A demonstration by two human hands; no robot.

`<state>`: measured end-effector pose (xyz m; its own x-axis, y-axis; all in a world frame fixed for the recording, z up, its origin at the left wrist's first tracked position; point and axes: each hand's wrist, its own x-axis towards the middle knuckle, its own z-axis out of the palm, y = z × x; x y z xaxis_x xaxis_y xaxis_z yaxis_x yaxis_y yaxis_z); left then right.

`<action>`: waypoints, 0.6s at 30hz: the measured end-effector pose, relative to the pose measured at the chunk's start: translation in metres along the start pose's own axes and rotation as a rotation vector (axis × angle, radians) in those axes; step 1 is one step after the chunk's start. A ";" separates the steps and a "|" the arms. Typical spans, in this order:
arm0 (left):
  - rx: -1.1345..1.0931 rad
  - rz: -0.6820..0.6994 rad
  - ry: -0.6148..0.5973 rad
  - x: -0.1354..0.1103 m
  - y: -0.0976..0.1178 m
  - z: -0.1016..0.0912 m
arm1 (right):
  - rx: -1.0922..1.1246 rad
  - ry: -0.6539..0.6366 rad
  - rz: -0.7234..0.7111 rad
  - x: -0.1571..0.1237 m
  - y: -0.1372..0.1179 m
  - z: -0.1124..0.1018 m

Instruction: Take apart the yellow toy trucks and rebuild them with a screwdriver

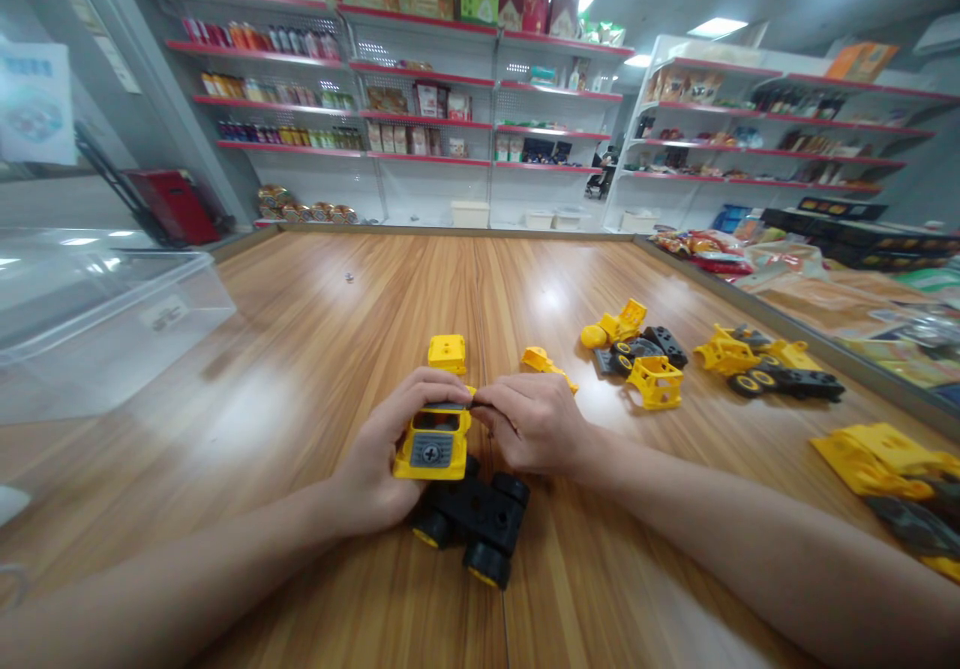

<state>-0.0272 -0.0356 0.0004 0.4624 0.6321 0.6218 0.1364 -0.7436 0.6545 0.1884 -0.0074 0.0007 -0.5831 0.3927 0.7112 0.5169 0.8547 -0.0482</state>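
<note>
Yellow cab [435, 444] of a toy truck sits near the front-centre of the tabletop [300, 349], on top of a black chassis [480, 514] w/ four black wheels [487, 564] that have yellow hubs. We read it as hard moulded plastic: light, stiff, smooth and a bit slippery, prob. not fragile, though snap-fit joints could pop. Boxy sides look like the best place to take hold; the wheels roll, so poor grip there. Left hand [382, 459] is wrapped round the cab's left side, thumb over the roof. Right hand [536, 424] pinches the cab's top edge w/ thumb + forefinger; we can't tell if a small separate piece is in that pinch. Beyond: loose yellow block [447, 353], small yellow part [541, 360], heap of yellow/black parts [637, 349], second toy vehicle [765, 364] further right. Tabletop is glossy wood-grain laminate. Clear plastic bin [97, 319] at left, stocked shelves [450, 99] behind.
</note>
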 end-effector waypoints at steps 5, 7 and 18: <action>0.065 0.045 -0.042 -0.002 0.001 0.001 | 0.153 -0.041 0.079 -0.004 0.002 0.005; 0.080 0.050 -0.038 -0.005 -0.001 0.002 | 0.192 -0.059 0.106 -0.004 0.003 0.007; 0.136 -0.110 0.069 -0.005 -0.002 0.005 | 0.212 -0.026 0.101 -0.001 0.006 0.004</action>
<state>-0.0255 -0.0383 -0.0057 0.3775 0.7213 0.5807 0.3019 -0.6887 0.6592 0.1894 -0.0016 -0.0026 -0.5523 0.4864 0.6771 0.4322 0.8616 -0.2663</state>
